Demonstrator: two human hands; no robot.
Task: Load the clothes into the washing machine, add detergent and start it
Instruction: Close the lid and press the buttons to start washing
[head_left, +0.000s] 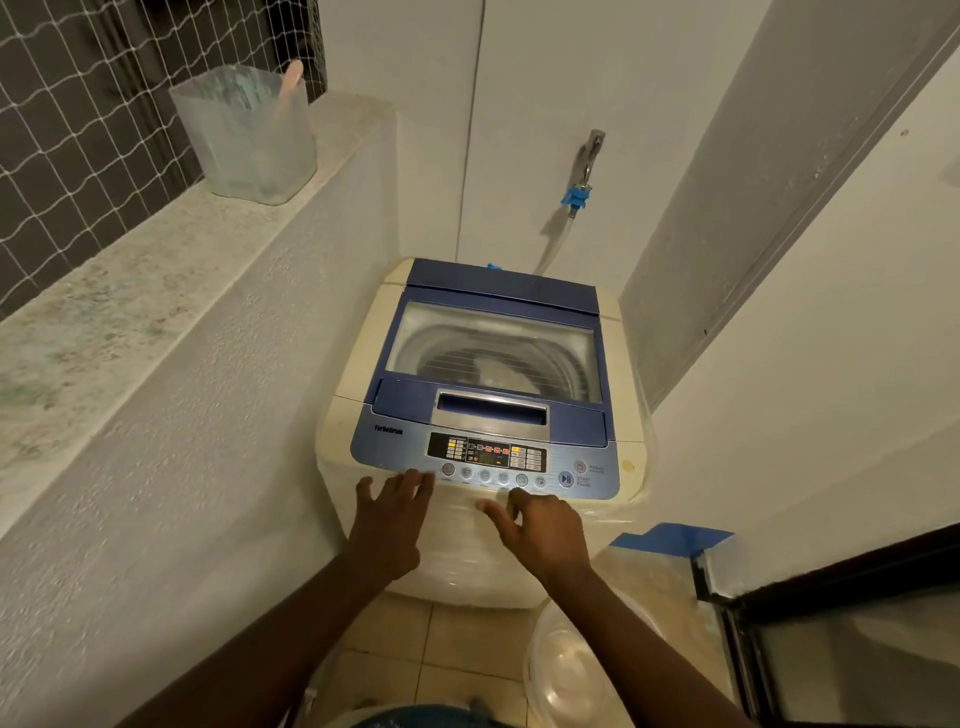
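A cream top-loading washing machine (358, 364) with a blue lid stands in the corner. Its lid (493, 343) is down, and pale clothes (493, 371) show through the window inside the drum. The control panel (485, 457) is lit with red and orange digits. My left hand (389, 519) is spread, fingertips at the panel's front edge near the leftmost round button. My right hand (540, 530) hovers just below the row of buttons, fingers loosely curled and holding nothing. The start/pause button (566, 479) lies to the right of both hands.
A translucent plastic container (244, 135) with a pink-handled scoop stands on the stone ledge at left. A tap (589, 156) with a blue hose connector is on the wall behind. A clear round basin (571, 670) sits on the tiled floor at right, beside a dark-framed door.
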